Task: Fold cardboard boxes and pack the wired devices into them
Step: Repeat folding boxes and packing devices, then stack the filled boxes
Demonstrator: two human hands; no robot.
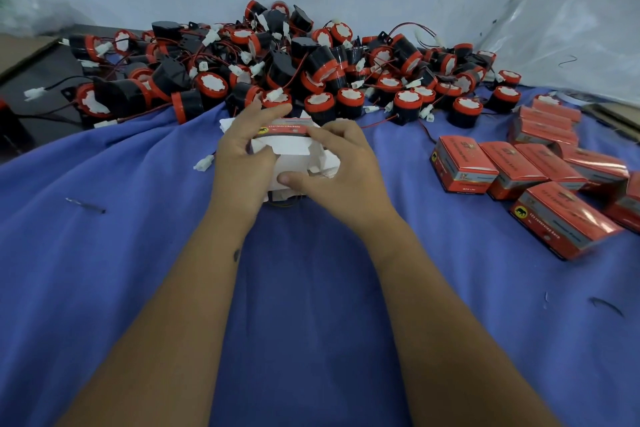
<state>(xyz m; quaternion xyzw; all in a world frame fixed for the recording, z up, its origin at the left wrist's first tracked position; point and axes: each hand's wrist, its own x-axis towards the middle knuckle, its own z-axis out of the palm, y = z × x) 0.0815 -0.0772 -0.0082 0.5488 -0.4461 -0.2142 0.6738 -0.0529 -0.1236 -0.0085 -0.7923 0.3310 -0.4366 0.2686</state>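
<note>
Both hands hold one red cardboard box [292, 146] with its white flaps open, over the blue cloth [138, 253] at the centre. My left hand [242, 156] grips its left side. My right hand [343, 166] covers its right side, thumb pressed on a white flap. A white connector [204, 162] on a wire sticks out to the left of my left hand; the device it belongs to is hidden. A large pile of black-and-red wired devices [294, 69] lies just beyond the hands.
Several closed red boxes [540, 177] lie in a group at the right on the cloth. Clear plastic sheeting [571, 31] rises at the far right. A dark surface with a cardboard edge [24, 52] sits at the far left. A pale wall stands behind the pile.
</note>
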